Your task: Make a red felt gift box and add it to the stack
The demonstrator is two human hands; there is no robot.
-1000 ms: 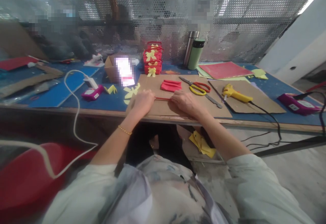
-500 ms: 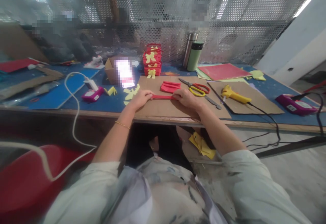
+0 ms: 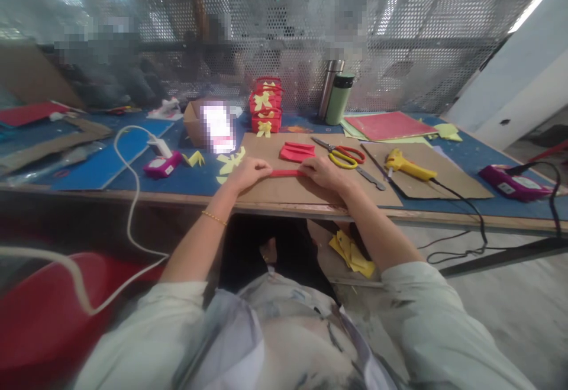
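Observation:
A narrow red paper strip (image 3: 285, 173) stretches between my two hands, low over a brown cardboard sheet (image 3: 284, 191). My left hand (image 3: 248, 174) pinches its left end, and my right hand (image 3: 323, 173) grips the right end with bent fingers. Both ends are hidden under the fingers. Just beyond the strip lies a folded red paper piece (image 3: 297, 151). Scissors with red and yellow handles (image 3: 344, 160) rest to the right of it, and a flat grey metal blade (image 3: 371, 179) lies by my right hand. Pale yellow paper cutouts (image 3: 231, 163) are beside my left hand.
Behind the cardboard stand stacked red boxes with yellow bows (image 3: 266, 109) and a green bottle (image 3: 339, 100). A yellow glue gun (image 3: 410, 165) lies on another cardboard piece at right, its black cord hanging over the edge. At left are a glowing phone (image 3: 217, 126) and a purple power block (image 3: 162, 165).
The red strip first showed as a thin line, then turned its wider face up. My left hand shifted left, then slightly back right. Both hands keep hold of the strip.

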